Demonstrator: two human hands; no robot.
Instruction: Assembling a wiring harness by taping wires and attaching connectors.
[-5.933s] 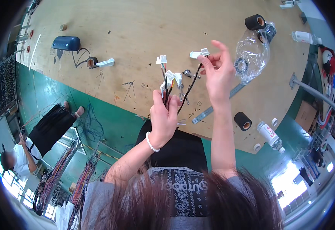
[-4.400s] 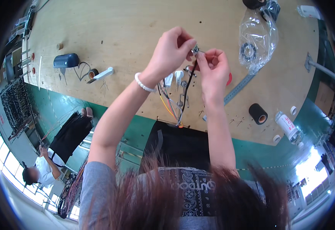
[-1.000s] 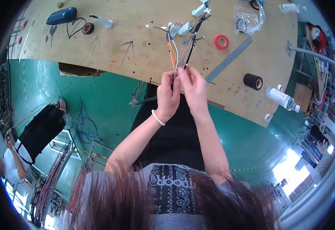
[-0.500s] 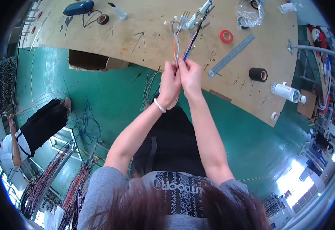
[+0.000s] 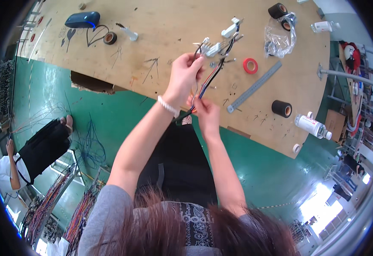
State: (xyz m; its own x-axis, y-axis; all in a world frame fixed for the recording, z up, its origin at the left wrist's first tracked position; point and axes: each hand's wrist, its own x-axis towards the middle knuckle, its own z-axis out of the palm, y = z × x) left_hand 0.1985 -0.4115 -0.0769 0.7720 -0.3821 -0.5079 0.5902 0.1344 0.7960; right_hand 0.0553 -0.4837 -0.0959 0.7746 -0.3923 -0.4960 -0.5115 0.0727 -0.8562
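Observation:
A bundle of thin wires (image 5: 215, 73), black, blue and red among them, runs from the table's front edge up to white plastic fixtures (image 5: 212, 50) with metal prongs. My right hand (image 5: 207, 116) is closed on the bundle near its lower end, where a dark sheathed part slants down to the left. Higher up, my left hand (image 5: 184, 77) is closed in a pinch beside the pronged fixture, on what looks like one loose wire; its fingertips partly hide it. Another white fixture (image 5: 230, 30) stands farther back, with the bundle's far end beside it.
Right of the bundle lie red tape (image 5: 250, 65), a steel ruler (image 5: 254, 88), black tape (image 5: 281, 109) and a bottle (image 5: 312, 126). A plastic bag (image 5: 279, 40) is behind them. At the left are a blue case (image 5: 82, 19) and black tape (image 5: 110, 38). Another person (image 5: 37, 149) stands far left.
My hands were together at the table edge and are now apart. My left hand has moved up to the pronged fixture, while my right hand has shifted lower along the bundle. The view has shifted slightly.

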